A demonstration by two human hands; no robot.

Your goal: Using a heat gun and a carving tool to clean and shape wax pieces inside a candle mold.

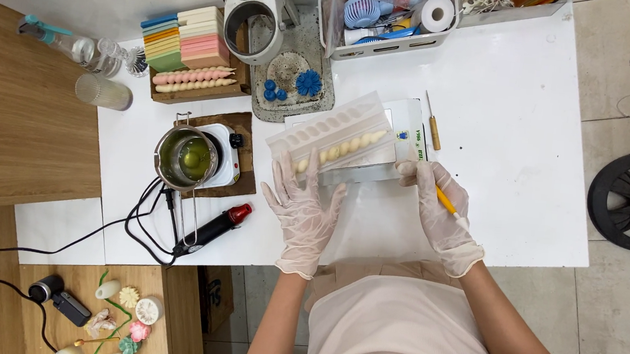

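- Head view: a clear plastic candle mould (334, 136) is seen lying on a small white scale (404, 135) on the white table (518, 143). Its long axis runs from near left to far right, and a row of cream beaded wax is visible along its near side.
- The left hand (301, 210), in a thin glove, is spread wide and flat, with its fingertips touching the near-left end of the mould. Nothing is gripped by it.
- The right hand (441, 212), also gloved, is closed around a yellow-handled tool (447, 205); its thumb is placed just beside the mould's near-right end.
- The mould lies directly beyond both hands; the left hand is the nearer, being in contact with it.
- To the left, a metal pot of melted wax (187, 158) is set on a small hot plate, close to the left hand. A heat gun (214, 229) with a red tip lies near the table's near edge.
- Open table surface is found to the right of the scale, apart from a wooden-handled awl (433, 127).
- The near table edge runs just under both wrists.
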